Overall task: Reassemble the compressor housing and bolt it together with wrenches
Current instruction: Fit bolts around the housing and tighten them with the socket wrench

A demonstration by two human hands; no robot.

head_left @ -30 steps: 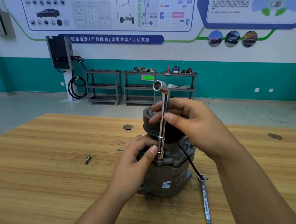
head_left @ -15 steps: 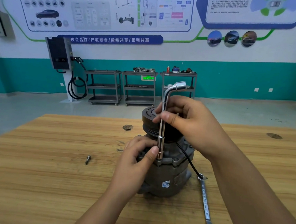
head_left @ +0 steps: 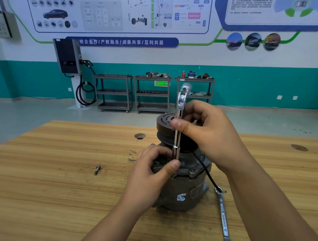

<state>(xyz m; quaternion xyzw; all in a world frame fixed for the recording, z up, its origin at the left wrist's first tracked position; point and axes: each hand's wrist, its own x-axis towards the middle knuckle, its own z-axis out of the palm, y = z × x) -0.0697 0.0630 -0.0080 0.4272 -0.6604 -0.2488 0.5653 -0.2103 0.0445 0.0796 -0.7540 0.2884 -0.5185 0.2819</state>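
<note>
One loose bolt (head_left: pixel 97 169) lies on the wooden worktop (head_left: pixel 38 187), well left of everything else. Right of it the left hand (head_left: pixel 151 177) wraps the near side of the grey compressor housing (head_left: pixel 183 189), which stands upright at the middle of the worktop with its dark pulley (head_left: pixel 164 124) on top. The left hand's fingers (head_left: pixel 172 166) curl narrow around the lower socket end of an L-shaped socket wrench (head_left: pixel 177 138), the thumb pressed against it where it meets the housing flange. The wrench stands almost upright, its bent top end blurred. Higher up, the right hand (head_left: pixel 209 134) pinches the wrench shaft, its fingers (head_left: pixel 180 124) closed on it in front of the pulley. A black cable (head_left: pixel 205 171) runs from under that hand down the housing's right side to the worktop. Beside the cable's end begins a ring spanner (head_left: pixel 223 221), lying flat to the right of the housing, partly crossed by the right forearm.
</note>
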